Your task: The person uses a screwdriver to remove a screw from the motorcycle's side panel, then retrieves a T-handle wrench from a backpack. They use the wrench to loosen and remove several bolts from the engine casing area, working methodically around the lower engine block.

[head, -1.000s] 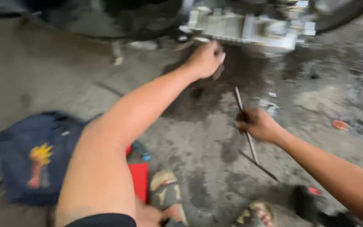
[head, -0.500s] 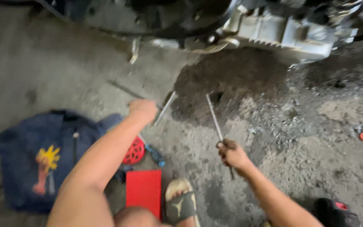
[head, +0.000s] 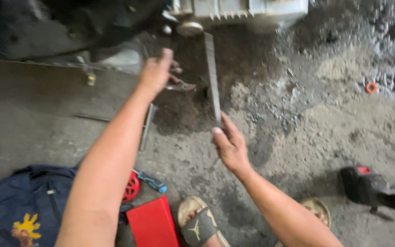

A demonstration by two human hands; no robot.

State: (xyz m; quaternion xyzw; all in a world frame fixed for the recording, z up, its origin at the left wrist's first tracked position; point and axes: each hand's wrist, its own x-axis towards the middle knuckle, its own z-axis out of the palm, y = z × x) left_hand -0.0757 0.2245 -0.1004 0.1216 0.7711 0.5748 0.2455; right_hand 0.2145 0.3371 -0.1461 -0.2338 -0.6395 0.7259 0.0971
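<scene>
Metal rod (head: 212, 77) upright in right hand (head: 230, 145)

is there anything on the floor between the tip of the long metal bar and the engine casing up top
Nothing visible. The right hand holds the long metal bar upright, its tip already next to the engine casing. The left hand with a small metal part sits off to the side.

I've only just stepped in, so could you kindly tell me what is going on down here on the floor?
A person is crouched on an oil-stained concrete floor below a grey engine casing. Their right hand holds a long flat metal bar pointing up toward the casing. Their left hand reaches forward and grips a small metal tool. Near their sandalled foot lie a red box, a blue-handled screwdriver and a dark blue bag.
</scene>
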